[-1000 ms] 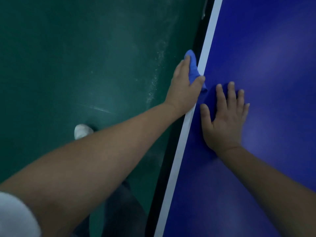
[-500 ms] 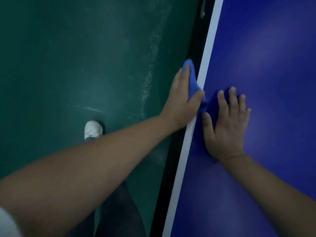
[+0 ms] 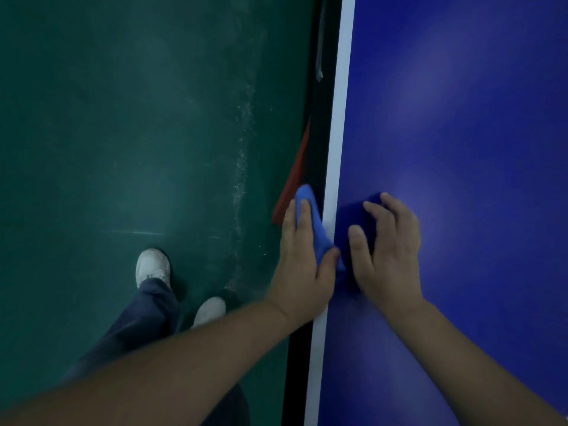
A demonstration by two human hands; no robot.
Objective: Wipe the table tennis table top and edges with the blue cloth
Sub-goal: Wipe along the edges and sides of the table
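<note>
I'm on the edge-wiping step. My left hand (image 3: 302, 269) pinches the blue cloth (image 3: 316, 226) against the counter (image 3: 461, 133) side edge. At the cloth's 3 o'clock, my right hand (image 3: 390, 253) rests on top, fingers loosely bent and holding nothing. I judge the next move is a firm, steady slide along the edge.

Your left hand (image 3: 302, 265) grips the cloth (image 3: 313, 222) against the white edge of the table (image 3: 338, 133) (thumb on top); your right hand (image 3: 390, 250) rests just beside it, fingers bent.
</note>
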